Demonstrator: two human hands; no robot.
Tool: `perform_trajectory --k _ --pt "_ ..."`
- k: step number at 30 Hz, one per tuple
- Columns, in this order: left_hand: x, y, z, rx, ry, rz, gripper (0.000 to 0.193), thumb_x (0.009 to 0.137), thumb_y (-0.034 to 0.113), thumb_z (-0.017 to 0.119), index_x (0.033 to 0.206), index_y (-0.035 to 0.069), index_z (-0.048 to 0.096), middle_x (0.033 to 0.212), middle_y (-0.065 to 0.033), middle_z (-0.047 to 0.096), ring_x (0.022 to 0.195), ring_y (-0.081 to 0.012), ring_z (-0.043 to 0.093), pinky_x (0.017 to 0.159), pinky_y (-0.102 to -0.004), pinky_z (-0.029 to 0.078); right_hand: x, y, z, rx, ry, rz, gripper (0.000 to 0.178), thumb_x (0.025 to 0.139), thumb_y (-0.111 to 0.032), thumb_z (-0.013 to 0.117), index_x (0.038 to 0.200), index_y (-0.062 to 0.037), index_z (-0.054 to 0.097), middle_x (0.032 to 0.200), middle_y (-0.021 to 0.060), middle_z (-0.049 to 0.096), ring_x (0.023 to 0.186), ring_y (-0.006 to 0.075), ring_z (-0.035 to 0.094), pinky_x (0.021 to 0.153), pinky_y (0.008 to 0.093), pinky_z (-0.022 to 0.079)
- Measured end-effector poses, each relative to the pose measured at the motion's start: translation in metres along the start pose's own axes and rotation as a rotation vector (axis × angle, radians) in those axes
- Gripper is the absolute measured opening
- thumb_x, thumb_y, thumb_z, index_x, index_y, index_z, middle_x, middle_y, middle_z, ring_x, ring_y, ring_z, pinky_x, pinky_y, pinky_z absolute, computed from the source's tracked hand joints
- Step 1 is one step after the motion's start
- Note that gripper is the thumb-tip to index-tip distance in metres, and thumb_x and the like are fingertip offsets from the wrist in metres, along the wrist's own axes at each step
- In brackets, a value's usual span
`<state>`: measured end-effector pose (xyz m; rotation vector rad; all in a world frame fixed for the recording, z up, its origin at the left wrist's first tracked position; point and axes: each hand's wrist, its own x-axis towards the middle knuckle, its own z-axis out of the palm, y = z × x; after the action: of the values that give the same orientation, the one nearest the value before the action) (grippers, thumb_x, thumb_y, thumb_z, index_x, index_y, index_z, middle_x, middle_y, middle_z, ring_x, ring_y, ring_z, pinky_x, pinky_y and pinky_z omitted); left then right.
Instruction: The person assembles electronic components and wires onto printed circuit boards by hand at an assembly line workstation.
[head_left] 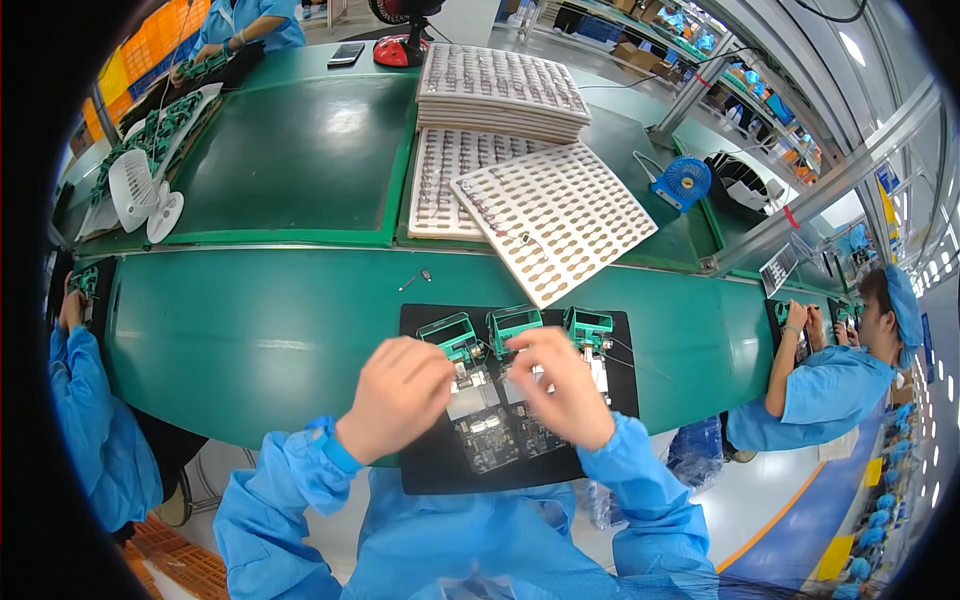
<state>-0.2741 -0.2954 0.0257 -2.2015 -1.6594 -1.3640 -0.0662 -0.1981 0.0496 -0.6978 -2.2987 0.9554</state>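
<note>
My left hand (398,398) is raised over the left side of a black mat (425,468), its fingers curled in a pinch. Anything between those fingertips is hidden. My right hand (562,388) hovers above the mat's middle, bent fingers smeared by motion, so its grip is unclear. Under and between the hands lie circuit boards (487,438) with silvery plates, partly covered. Three green plastic frames stand along the mat's far side: a left frame (449,333), a middle frame (514,320) and a right frame (588,322). Thin wires run beside them.
A small dark part with a lead (424,274) lies beyond the mat. White trays of small parts (560,222) are stacked at the back, one askew. A blue fan (686,180) and a white fan (140,190) stand farther off. Co-workers sit left and right (820,385).
</note>
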Motion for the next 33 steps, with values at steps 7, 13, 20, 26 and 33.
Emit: perform_trajectory --k 7,13,20,26,33 --pt "0.002 0.044 0.009 -0.034 -0.043 0.083 0.024 0.068 0.003 0.074 0.09 0.004 0.066 0.09 -0.006 0.063 0.078 -0.0243 0.061 0.071 -0.0366 0.048 -0.033 -0.024 0.008 -0.117 -0.008 -0.034 0.013 0.081 -0.004 0.066 0.092 -0.0042 0.059 0.093 0.0108 0.062 0.076 0.0284 0.064 0.064 0.0345 0.052" --pt "-0.032 0.032 -0.013 -0.155 -0.122 -0.312 0.016 0.078 -0.001 0.068 0.094 0.004 0.067 0.093 -0.0114 0.063 0.083 -0.029 0.063 0.069 -0.0377 0.052 -0.109 0.006 -0.075 -0.139 0.579 0.316 0.008 0.079 0.004 0.067 0.083 -0.0013 0.062 0.086 0.0098 0.065 0.079 0.0195 0.064 0.066 0.0287 0.051" --pt "-0.06 0.0 -0.027 -0.359 -0.196 -0.787 0.03 0.088 -0.003 0.059 0.118 -0.005 0.061 0.092 -0.0116 0.06 0.074 -0.0183 0.064 0.064 -0.0281 0.054 -0.294 0.118 -0.122 -1.156 0.589 0.613 0.042 0.073 -0.006 0.069 0.114 -0.0005 0.06 0.095 0.0137 0.065 0.093 0.0303 0.065 0.084 0.0359 0.051" --pt "-0.052 -0.005 -0.009 -0.467 -0.32 -0.802 0.034 0.09 -0.002 0.057 0.123 -0.007 0.058 0.098 -0.0108 0.057 0.077 -0.0167 0.063 0.067 -0.0269 0.057 -0.282 0.116 -0.112 -0.634 0.757 0.888 0.017 0.081 -0.009 0.067 0.094 0.0002 0.067 0.083 0.0141 0.068 0.074 0.031 0.067 0.068 0.0394 0.052" --pt "-0.04 0.019 0.028 -0.598 -0.488 -0.696 0.043 0.088 0.006 0.062 0.129 -0.005 0.052 0.105 -0.0141 0.057 0.083 -0.0206 0.067 0.069 -0.0298 0.054 -0.227 0.093 -0.115 -0.504 0.594 0.757 0.013 0.09 -0.012 0.064 0.091 0.0011 0.065 0.074 0.0108 0.063 0.062 0.0195 0.061 0.058 0.0351 0.046"
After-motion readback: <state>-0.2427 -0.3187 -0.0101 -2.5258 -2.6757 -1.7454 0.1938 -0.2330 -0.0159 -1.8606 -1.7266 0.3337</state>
